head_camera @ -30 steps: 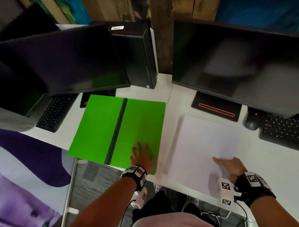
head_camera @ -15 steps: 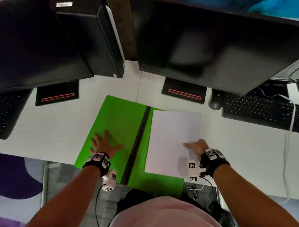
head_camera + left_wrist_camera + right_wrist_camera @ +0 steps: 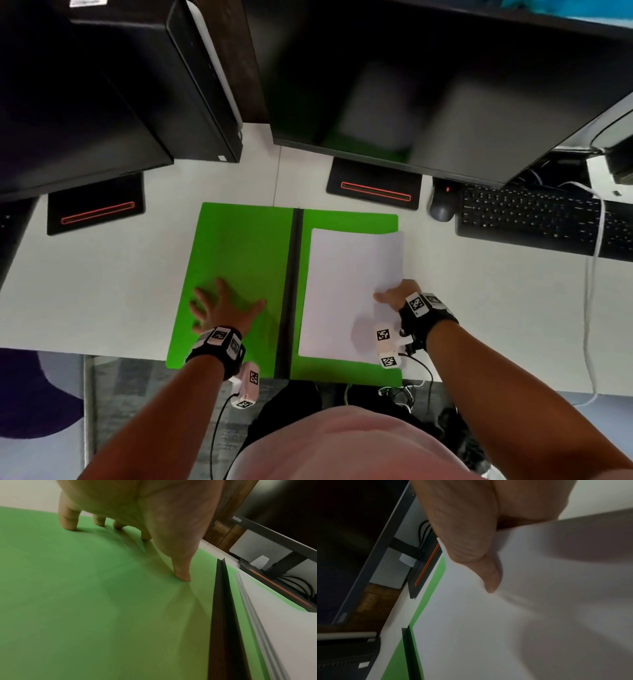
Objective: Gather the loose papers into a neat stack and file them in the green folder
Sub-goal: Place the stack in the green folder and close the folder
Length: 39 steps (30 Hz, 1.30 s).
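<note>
The green folder lies open on the white desk, with a black spine down its middle. A stack of white papers lies on the folder's right half, its right edge a little past the folder's edge. My right hand pinches the stack's right edge, thumb on top of the sheets and fingers hidden under them. My left hand presses flat on the folder's left half, fingertips spread on the green surface.
Two dark monitors on stands rise behind the folder, with a black computer tower between them. A mouse and a keyboard with a white cable sit to the right. The folder's near edge overhangs the desk.
The paper stack moved left from the bare desk onto the folder's right half, carried by my right hand. My left hand shifted from the folder's right half to its left half.
</note>
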### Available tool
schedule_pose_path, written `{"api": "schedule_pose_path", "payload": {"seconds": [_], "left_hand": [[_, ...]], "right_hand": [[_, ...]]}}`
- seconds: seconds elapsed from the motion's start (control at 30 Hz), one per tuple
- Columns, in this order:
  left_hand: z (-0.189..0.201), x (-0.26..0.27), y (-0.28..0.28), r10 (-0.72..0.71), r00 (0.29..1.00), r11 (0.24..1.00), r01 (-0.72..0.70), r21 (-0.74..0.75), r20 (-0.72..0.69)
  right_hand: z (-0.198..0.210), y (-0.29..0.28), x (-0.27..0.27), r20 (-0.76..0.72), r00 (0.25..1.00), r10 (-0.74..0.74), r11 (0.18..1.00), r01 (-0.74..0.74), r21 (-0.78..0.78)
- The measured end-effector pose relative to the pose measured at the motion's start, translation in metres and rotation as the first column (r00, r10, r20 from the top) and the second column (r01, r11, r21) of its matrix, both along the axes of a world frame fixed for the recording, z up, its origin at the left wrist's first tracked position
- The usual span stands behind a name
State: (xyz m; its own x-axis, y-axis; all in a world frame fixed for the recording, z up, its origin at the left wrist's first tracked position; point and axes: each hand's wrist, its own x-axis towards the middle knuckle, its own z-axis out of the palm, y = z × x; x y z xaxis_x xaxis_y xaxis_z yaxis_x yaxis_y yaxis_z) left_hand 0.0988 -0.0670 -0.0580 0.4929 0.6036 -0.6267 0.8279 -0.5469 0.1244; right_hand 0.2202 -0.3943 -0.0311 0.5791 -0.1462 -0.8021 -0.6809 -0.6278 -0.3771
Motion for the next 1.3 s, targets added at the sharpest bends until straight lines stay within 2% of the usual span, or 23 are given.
{"api": "schedule_pose_path", "payload": {"seconds": [0.13, 0.4, 0.53, 0.63, 0.7, 0.83, 0.9, 0.97, 1.03, 1.1, 1.17, 1.23, 1.3], "left_hand": [[0.001, 0.0, -0.001, -0.003, 1.0, 1.0, 0.003, 0.011, -0.004], [0.004, 0.003, 0.005, 0.007, 1.0, 0.998, -0.007, 0.065, 0.004], [0.012, 0.011, 0.033, 0.094, 0.993, 0.983, -0.103, 0.155, 0.066], [0.015, 0.015, 0.062, 0.212, 0.973, 0.958, -0.225, 0.177, 0.094], [0.014, 0.018, 0.077, 0.235, 0.969, 0.949, -0.246, 0.196, 0.079], [0.008, 0.025, 0.099, 0.308, 0.946, 0.945, -0.317, 0.08, 0.102], [0.009, 0.025, 0.107, 0.314, 0.948, 0.947, -0.316, 0.054, 0.049], [0.024, 0.026, 0.105, 0.273, 0.962, 0.96, -0.273, 0.059, 0.008], [0.05, 0.031, 0.097, 0.184, 0.982, 0.978, -0.187, 0.095, 0.04], [0.084, 0.037, 0.087, 0.076, 0.988, 0.986, -0.095, 0.14, 0.137], [0.123, 0.04, 0.07, 0.004, 0.957, 0.988, -0.048, 0.145, 0.29], [0.163, 0.038, 0.039, -0.041, 0.902, 0.998, 0.021, 0.053, 0.43], [0.2, 0.033, -0.007, 0.004, 0.836, 0.981, 0.103, -0.164, 0.548]], "right_hand": [[-0.005, 0.006, 0.002, -0.003, 0.998, 0.059, 0.997, -0.059, -0.057], [0.007, 0.01, -0.001, -0.039, 0.996, 0.076, 0.982, -0.082, -0.17], [0.011, 0.009, -0.008, -0.058, 0.995, 0.084, 0.956, -0.097, -0.276], [0.009, 0.006, -0.027, -0.033, 0.993, 0.112, 0.95, -0.117, -0.291], [0.006, 0.004, -0.04, -0.002, 0.988, 0.155, 0.944, -0.148, -0.296], [0.005, 0.007, -0.054, 0.035, 0.976, 0.216, 0.926, -0.193, -0.325], [0.006, 0.009, -0.055, 0.041, 0.975, 0.219, 0.924, -0.194, -0.331], [0.007, 0.008, -0.056, 0.051, 0.975, 0.218, 0.924, -0.189, -0.331], [0.007, 0.007, -0.057, 0.06, 0.972, 0.227, 0.924, -0.196, -0.329], [0.009, 0.006, -0.058, 0.067, 0.969, 0.236, 0.921, -0.201, -0.334], [0.01, 0.005, -0.059, 0.059, 0.967, 0.249, 0.918, -0.216, -0.331], [0.011, 0.001, -0.061, 0.053, 0.951, 0.303, 0.907, -0.271, -0.322], [0.012, -0.005, -0.061, 0.089, 0.918, 0.387, 0.886, -0.344, -0.31]]}}
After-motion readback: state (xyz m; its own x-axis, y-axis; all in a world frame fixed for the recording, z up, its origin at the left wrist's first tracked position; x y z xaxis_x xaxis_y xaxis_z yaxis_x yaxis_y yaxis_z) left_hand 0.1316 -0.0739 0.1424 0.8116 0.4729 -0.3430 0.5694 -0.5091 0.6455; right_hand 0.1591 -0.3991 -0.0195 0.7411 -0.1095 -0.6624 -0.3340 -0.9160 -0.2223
